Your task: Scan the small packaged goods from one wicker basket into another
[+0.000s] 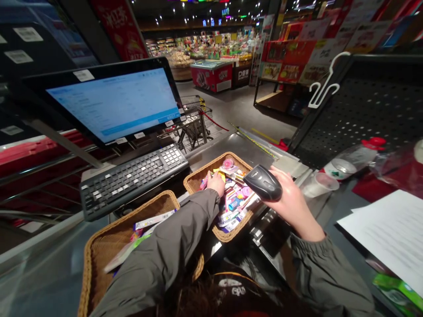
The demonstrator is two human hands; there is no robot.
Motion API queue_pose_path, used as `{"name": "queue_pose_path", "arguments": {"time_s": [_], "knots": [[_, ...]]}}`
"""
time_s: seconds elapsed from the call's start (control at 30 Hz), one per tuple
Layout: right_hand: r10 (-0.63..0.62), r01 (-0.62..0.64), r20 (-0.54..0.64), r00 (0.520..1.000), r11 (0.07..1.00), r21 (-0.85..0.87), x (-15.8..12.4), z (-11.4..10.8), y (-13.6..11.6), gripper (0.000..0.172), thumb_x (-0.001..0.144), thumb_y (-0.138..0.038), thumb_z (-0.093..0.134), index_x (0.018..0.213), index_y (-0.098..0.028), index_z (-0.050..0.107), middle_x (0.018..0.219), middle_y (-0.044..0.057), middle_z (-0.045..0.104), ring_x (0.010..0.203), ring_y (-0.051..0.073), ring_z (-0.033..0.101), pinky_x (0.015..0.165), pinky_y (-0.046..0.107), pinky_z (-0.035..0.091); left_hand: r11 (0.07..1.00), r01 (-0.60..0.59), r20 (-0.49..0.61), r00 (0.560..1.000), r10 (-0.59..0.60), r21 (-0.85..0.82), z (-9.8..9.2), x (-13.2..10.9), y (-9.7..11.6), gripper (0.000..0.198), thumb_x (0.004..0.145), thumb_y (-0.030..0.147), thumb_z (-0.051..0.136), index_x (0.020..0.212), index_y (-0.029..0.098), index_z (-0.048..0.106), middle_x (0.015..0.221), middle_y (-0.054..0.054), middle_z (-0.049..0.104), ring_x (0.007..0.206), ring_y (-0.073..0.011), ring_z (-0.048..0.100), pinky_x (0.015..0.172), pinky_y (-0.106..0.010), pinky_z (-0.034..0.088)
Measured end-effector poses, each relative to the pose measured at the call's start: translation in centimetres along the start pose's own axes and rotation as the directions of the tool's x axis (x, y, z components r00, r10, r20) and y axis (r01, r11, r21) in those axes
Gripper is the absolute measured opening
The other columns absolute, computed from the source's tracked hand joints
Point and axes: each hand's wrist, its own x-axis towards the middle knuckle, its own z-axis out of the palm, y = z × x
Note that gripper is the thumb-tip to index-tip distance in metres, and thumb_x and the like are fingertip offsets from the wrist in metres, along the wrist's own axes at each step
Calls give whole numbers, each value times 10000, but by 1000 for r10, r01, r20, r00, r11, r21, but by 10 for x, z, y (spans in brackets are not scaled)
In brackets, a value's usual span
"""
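Observation:
My right hand (pixel 292 198) is wrapped round a black handheld barcode scanner (pixel 263 182), held above the right edge of a wicker basket (pixel 228 236). That basket holds many small packaged goods (pixel 235 204) in bright colours. Into its left side reaches my left hand (pixel 216 181), fingers bent down among the packages beside something yellow and a pink item. What its fingertips grip is too small to make out. Under my left forearm stands a second wicker basket (pixel 87 264), with a few long slim packages (pixel 153 220) in it.
A lit monitor (pixel 115 103) and a black keyboard (pixel 135 178) stand at the left. To the right are a plastic cup (pixel 319 185), a can (pixel 339 168), a bottle with a red cap (pixel 373 143) and printed paper sheets (pixel 390 233). A shopping cart (pixel 193 125) stands beyond the counter.

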Motion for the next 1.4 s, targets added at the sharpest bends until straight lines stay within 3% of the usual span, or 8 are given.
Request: {"name": "queue_pose_path", "arguments": {"time_s": [0.17,0.33,0.53,0.77,1.0,1.13,1.27,1.4], "knots": [[0,0,-7,1000,1000,-8,-1,-1,-1,408,798,-401,672,1158,-224,603,1243,156,661,1298,397,541,1097,666,362,999,-15,15,1000,14,41,-16,-8,-19,255,741,240,687,981,185,752,1167,-156,699,1259,-369,504,1164,-713,136],[-10,10,-1,1000,1000,-12,-5,1,-7,392,776,-390,680,1120,-216,612,1245,166,659,1304,417,533,1087,705,349,994,-46,13,999,45,102,-43,-42,-50,208,713,174,700,915,183,746,1033,-132,715,1152,-329,558,1168,-723,70],[-47,47,27,999,999,4,-2,11,-27,393,771,-383,687,1118,-215,611,1258,176,650,1323,422,515,1098,728,322,988,-50,37,998,45,144,-52,-68,-73,190,759,256,711,941,216,744,1139,-124,710,1363,-361,421,1155,-727,84],[-122,122,51,991,992,-2,1,12,-47,370,762,-331,661,1106,-207,608,1237,182,652,1322,426,515,1076,753,324,995,-54,110,993,45,81,-21,-50,-62,259,745,327,731,978,216,749,1270,-127,683,1446,-363,343,1178,-694,48],[-87,88,23,996,995,-38,-10,6,-47,319,789,-327,624,1086,-207,623,1237,184,653,1321,424,517,1071,754,329,997,-49,33,998,47,57,-8,-39,-41,466,703,424,776,1111,205,726,1407,-170,577,1471,-417,258,1165,-715,-15],[-79,79,16,997,997,-26,-11,4,-50,354,806,-357,630,1130,-215,608,1229,168,660,1328,410,515,1092,740,314,997,-61,8,998,61,48,-2,-33,-25,350,729,314,743,1066,221,739,1312,-147,650,1426,-372,364,1183,-692,76],[-76,77,33,997,997,-30,-12,2,-49,355,809,-384,641,1125,-222,618,1238,164,658,1338,406,504,1096,732,315,998,-36,-58,998,39,52,-7,-34,-21,230,794,182,631,988,192,754,1128,-142,729,1362,-351,459,1163,-716,143],[-78,80,42,996,996,-39,-13,3,-49,352,808,-385,645,1118,-219,625,1237,165,659,1334,416,505,1086,748,311,995,-86,-161,982,94,56,-35,-45,-31,200,809,180,605,937,197,757,1277,-135,673,1435,-333,374,1193,-697,66]]}}
